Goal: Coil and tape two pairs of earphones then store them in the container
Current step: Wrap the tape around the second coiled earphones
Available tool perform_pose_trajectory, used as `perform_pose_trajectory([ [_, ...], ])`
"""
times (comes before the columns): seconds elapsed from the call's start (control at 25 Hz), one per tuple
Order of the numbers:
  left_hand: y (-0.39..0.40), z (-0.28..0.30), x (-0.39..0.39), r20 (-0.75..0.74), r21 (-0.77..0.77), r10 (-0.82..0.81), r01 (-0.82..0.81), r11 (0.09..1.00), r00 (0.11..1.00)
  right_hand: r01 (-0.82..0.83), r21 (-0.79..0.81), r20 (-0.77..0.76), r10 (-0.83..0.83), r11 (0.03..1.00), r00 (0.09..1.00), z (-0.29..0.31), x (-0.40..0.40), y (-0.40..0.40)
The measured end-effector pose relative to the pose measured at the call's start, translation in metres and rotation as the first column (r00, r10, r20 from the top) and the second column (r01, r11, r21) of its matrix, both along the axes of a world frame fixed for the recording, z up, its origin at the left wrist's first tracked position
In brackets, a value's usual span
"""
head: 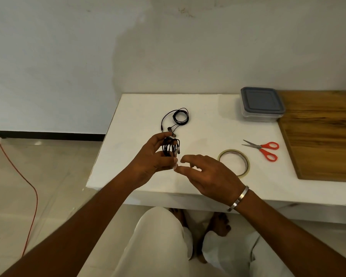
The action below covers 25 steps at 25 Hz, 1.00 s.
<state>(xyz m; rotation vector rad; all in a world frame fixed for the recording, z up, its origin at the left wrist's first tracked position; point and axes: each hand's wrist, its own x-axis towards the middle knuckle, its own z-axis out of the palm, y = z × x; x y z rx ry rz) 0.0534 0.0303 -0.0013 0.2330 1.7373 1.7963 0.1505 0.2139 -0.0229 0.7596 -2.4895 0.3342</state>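
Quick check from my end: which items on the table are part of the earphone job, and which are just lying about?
Part of the job:
held coiled earphones in the left hand
second earphones on the white table
tape roll
red scissors
lidded container

Lying about:
wooden board
red cable on the floor

Both forearms are seen bare, no sleeves being worn. A plain silver metal bangle (238,198) is worn on the right wrist, toward five o'clock in the view. Loose white trousers (162,246) are worn, and bare feet (218,222) are seen at six o'clock.
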Motion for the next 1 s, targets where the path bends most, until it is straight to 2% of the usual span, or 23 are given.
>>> perform_pose_trajectory([
  [0.12,0.001,-0.001,-0.002,-0.033,0.036,0.019,-0.018,0.999,0.999,0.009,0.005,0.011,-0.009,1.0,1.0,-0.005,0.003,0.0],
  [0.24,-0.002,-0.003,-0.006,-0.124,0.013,0.07,-0.069,0.998,0.99,0.102,0.009,0.019,-0.103,0.995,0.995,-0.015,0.006,0.001],
  [0.32,-0.004,-0.003,-0.009,-0.134,0.018,0.108,-0.106,0.994,0.985,0.206,-0.063,0.055,-0.203,0.977,0.978,-0.018,0.009,0.002],
  [0.36,-0.005,-0.002,-0.009,-0.137,0.018,0.106,-0.105,0.994,0.985,0.261,-0.152,0.111,-0.246,0.953,0.963,-0.018,0.008,0.001],
  [0.4,-0.005,-0.002,-0.008,-0.147,0.012,0.09,-0.089,0.996,0.985,0.318,-0.278,0.215,-0.264,0.907,0.94,-0.015,0.008,-0.002],
  [0.44,-0.003,-0.002,-0.007,-0.165,0.0,0.063,-0.064,0.998,0.984,0.389,-0.426,0.363,-0.24,0.817,0.9,-0.012,0.006,-0.006],
  [0.48,-0.002,-0.002,-0.005,-0.187,-0.013,0.032,-0.035,0.999,0.982,0.479,-0.564,0.521,-0.16,0.673,0.838,-0.009,0.002,-0.011],
  [0.52,0.0,-0.003,-0.003,-0.213,-0.026,0.001,-0.006,1.0,0.977,0.581,-0.633,0.659,-0.037,0.511,0.751,-0.005,-0.003,-0.016],
  [0.56,0.001,-0.004,-0.001,-0.241,-0.043,-0.029,0.019,0.999,0.97,0.667,-0.638,0.745,0.089,0.385,0.661,-0.002,-0.008,-0.02],
  [0.6,0.002,-0.005,0.0,-0.272,-0.064,-0.06,0.044,0.997,0.961,0.718,-0.621,0.782,0.185,0.316,0.595,0.001,-0.012,-0.022],
  [0.68,0.003,-0.007,0.0,-0.325,-0.107,-0.108,0.077,0.991,0.94,0.746,-0.61,0.79,0.286,0.269,0.543,0.005,-0.017,-0.025],
  [1.0,0.001,-0.007,0.001,-0.361,-0.141,-0.139,0.094,0.986,0.922,0.776,-0.61,0.748,0.437,0.157,0.499,0.01,-0.019,-0.023],
])
